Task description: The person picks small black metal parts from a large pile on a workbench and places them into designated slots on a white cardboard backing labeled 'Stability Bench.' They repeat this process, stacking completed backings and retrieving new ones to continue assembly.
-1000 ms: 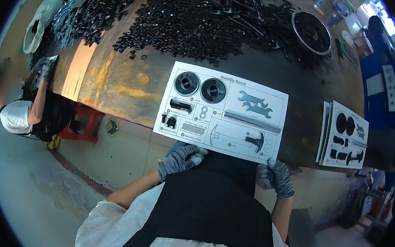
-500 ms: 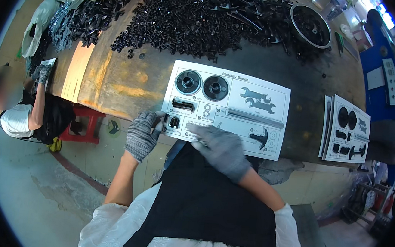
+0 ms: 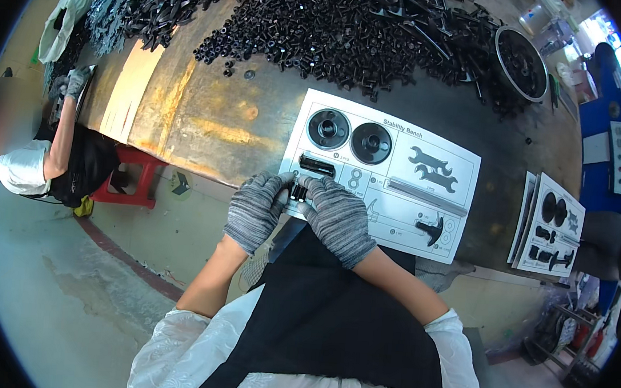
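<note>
left hand, right hand at white card

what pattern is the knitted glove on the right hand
The knitted glove is streaked light and dark grey, best seen in the head view.

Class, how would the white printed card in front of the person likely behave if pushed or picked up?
The white card looks thin, so it is probably light for its size. It seems fairly stiff, as no sag or curl shows. Lying flat, it would likely slide rather than roll.
</note>
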The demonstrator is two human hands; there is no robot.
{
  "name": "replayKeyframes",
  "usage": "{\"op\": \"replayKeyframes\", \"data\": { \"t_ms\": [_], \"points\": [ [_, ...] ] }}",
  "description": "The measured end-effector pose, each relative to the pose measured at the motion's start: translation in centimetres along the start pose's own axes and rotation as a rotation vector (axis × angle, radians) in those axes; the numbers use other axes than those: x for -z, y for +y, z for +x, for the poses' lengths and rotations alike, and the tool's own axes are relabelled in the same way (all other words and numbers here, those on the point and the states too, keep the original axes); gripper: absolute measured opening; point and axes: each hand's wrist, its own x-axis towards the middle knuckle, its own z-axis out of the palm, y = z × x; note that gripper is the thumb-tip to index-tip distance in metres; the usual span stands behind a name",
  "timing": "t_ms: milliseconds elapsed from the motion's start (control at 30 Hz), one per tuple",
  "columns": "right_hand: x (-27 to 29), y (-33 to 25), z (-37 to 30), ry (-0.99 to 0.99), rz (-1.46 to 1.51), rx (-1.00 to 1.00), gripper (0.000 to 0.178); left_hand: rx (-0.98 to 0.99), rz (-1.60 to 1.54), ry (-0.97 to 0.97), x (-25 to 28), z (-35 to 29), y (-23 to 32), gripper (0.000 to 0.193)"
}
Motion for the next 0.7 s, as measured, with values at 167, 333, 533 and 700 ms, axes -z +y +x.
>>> {"op": "replayKeyframes", "data": {
  "t_ms": [167,333,533,700],
  "points": [
    [-0.4,0.4,-0.1,0.061,0.06,0.032,0.038,-0.042,-0.027,0.032,0.1,-0.3,0.5,0.031],
    [-0.1,0.1,0.0,0.044,0.011,0.019,0.037,-0.014,-0.049,0.008,-0.3,-0.9,0.6,0.04],
    [0.1,0.2,0.1,0.006,0.004,0.012,0.04,-0.043,0.039,0.03,-1.2,-1.2,0.5,0.048],
    [1.0,0.0,-0.3,-0.016,0.034,0.006,0.045,-0.026,-0.023,-0.032,-0.7,-0.9,0.6,0.051]
  ]
}}
